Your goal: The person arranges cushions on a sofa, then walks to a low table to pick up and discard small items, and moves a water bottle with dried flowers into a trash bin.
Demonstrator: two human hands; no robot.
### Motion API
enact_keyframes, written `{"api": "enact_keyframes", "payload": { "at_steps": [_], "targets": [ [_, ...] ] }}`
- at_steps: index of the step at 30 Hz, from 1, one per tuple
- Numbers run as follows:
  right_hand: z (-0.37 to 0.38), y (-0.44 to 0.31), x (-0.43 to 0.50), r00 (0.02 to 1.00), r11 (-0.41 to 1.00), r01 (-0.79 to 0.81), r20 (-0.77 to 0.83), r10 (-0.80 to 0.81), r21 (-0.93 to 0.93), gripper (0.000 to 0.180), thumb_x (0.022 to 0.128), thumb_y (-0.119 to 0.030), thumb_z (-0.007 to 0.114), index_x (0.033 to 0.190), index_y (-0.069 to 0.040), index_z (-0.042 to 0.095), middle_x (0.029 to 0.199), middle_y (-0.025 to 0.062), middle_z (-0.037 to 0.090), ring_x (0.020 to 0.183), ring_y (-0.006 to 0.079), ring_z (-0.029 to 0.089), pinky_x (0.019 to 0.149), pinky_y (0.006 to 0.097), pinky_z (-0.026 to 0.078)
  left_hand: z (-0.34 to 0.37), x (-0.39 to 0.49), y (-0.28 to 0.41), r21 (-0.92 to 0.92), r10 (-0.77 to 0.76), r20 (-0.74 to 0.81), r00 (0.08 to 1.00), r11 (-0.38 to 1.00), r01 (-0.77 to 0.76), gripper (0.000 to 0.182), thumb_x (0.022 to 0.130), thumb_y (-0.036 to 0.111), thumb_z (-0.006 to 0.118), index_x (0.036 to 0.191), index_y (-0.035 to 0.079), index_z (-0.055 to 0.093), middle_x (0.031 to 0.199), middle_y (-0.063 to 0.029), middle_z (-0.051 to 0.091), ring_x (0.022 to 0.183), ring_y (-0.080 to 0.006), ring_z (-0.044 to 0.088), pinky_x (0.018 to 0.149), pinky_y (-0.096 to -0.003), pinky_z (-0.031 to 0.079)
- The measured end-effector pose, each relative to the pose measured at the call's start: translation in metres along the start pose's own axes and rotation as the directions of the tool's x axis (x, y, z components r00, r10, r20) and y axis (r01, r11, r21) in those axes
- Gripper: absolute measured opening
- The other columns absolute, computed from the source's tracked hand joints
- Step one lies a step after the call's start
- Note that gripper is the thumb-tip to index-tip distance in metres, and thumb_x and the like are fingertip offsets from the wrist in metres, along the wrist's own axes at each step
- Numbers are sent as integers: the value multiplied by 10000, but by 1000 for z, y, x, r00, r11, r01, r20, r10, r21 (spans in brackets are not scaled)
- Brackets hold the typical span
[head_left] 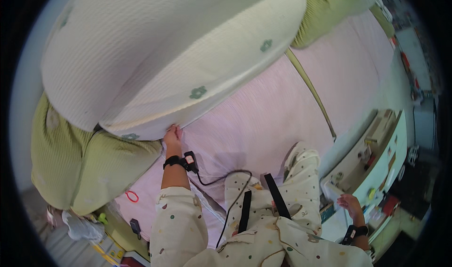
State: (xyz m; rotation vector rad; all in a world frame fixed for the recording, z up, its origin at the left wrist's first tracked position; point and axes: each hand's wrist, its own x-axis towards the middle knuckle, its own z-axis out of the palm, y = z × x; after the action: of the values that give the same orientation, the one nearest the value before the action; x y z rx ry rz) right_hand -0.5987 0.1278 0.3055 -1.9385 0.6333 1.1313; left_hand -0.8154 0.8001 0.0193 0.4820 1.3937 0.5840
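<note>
A large, thick, cream-white ribbed mattress or padded cover (pixel 212 69) with green flower patches fills the upper left, bulging and creased along its length. My left hand (pixel 173 135) is at its lower edge, with the fingers curled in against the white fabric; part of the fingertips is hidden. Under it spreads a pink sheeted bed surface (pixel 254 118), on which my feet rest. Off to the right, my right hand (pixel 349 205) hangs in the air with nothing in it, its fingers loosely apart, above a bedside desk (pixel 339 228).
Green ribbed bedding lies folded at left (pixel 84 168) and bunched at the top right (pixel 325 12). A black cable (pixel 231 207) runs from my left wrist device. A red ring (pixel 132 196) and a black adapter (pixel 135 226) lie near the bed's lower left. An open white shelf (pixel 353 161) borders the right.
</note>
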Motion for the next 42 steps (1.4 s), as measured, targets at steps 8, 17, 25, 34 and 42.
{"api": "enact_keyframes", "payload": {
  "at_steps": [8, 17, 25, 34, 42],
  "targets": [
    [17, 28, 9, 999, 996, 18, 46, -22, 84, 245, 819, -171, 489, 999, -6, 501, 883, 104, 580, 791, 195, 581, 739, 290, 461, -29, 70, -13, 382, 326, 264, 908, 828, -409, 94, 807, 104, 526, 825, 12, 527, 736, -56, 559, 627, -130, 545, 544, -213, 443],
    [-87, 86, 65, 979, 969, 115, 142, -148, 217, 274, 821, -197, 500, 1001, 9, 509, 897, 92, 575, 816, 175, 564, 748, 266, 440, 14, -56, -46, 308, -5, 35, 999, 951, -6, 709, 735, 442, 596, 1258, 81, 282, 1273, -147, 303, 1143, -255, 348, 912, -487, 275],
    [-136, 53, 92, 949, 997, 71, 311, -56, -37, 292, 833, -257, 500, 1012, -28, 526, 916, 64, 584, 837, 137, 556, 775, 260, 415, -103, -222, -197, 807, -196, -57, 979, 568, 161, 303, 781, 263, 486, 1029, 92, 517, 944, -55, 555, 895, -172, 514, 764, -385, 367],
    [-125, 57, 87, 914, 944, 4, 384, 131, -331, 307, 831, -185, 489, 1059, 21, 501, 914, 103, 585, 817, 154, 563, 746, 255, 432, -19, -248, -233, 864, 143, 495, 857, -183, -469, 600, 763, 338, 538, 1255, 68, 326, 1308, -195, 278, 1196, -354, 274, 917, -541, 263],
    [-137, 121, 73, 922, 922, -173, 273, 276, -347, 293, 837, -203, 487, 1034, 12, 509, 909, 93, 588, 831, 153, 568, 746, 265, 438, -20, -263, -346, 844, 313, 513, 799, -354, -403, 652, 774, 336, 509, 1301, 64, 238, 1379, -150, 128, 1258, -314, 157, 916, -596, 198]
  ]
}}
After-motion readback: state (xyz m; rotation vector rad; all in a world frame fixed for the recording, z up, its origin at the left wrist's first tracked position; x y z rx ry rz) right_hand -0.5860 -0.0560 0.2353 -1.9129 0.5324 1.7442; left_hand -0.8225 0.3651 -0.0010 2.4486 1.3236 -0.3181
